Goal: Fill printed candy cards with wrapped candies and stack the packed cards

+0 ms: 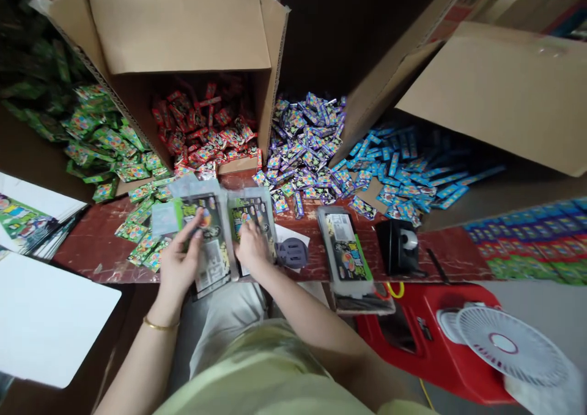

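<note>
My left hand is closed on the edge of a black printed plastic pouch, with thumb and fingers along its left side. The lower end of this pouch hangs over the table's front edge. My right hand rests, fingers curled, on a second printed pouch lying just to the right; its fingertips are partly hidden. Beyond both hands lie small wrapped packets, green ones at the left and purple ones at the middle. A round grey disc sits beside my right wrist.
Cardboard boxes hold red packets and blue packets. On the red-brown table lie a pouch stack and a black tape dispenser. A white fan stands by a red plastic stool at lower right.
</note>
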`<state>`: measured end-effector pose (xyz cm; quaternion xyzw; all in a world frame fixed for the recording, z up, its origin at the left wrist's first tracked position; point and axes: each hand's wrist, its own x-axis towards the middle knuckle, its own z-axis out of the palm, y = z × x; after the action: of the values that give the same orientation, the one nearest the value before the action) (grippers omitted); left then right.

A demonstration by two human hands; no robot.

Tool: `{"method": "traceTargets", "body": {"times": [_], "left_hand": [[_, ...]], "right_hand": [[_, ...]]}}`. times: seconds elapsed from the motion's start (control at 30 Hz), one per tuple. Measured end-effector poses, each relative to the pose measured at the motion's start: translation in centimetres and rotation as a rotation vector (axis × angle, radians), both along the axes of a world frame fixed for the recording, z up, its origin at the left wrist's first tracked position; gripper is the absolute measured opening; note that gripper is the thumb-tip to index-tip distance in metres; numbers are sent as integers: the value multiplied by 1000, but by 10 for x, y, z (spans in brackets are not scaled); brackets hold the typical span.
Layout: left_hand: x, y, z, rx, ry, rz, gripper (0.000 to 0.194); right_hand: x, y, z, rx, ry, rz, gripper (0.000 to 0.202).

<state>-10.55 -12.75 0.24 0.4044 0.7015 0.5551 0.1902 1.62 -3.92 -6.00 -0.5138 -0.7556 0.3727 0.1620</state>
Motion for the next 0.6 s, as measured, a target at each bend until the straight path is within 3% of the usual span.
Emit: {"method": "traceTargets", "body": {"times": [0.07, 0.13, 0.3, 0.43, 0.6], "left_hand": [[-7, 8, 5, 65, -185, 70, 43], [-7, 18, 0, 81, -456, 47, 48], [22, 41, -46, 29, -1001, -144, 50], [41, 45, -75, 5, -1111, -208, 53], [40, 42, -80, 3, -1078, -187, 65]], "right_hand": [[-10, 1, -2, -88, 139, 0, 16], [-15, 9, -6, -171, 239, 10, 21], [-1, 46, -16, -266, 342, 43, 13], [42, 78, -26, -199, 352, -99, 17], [83, 97, -36, -98, 204, -194, 12]]}}
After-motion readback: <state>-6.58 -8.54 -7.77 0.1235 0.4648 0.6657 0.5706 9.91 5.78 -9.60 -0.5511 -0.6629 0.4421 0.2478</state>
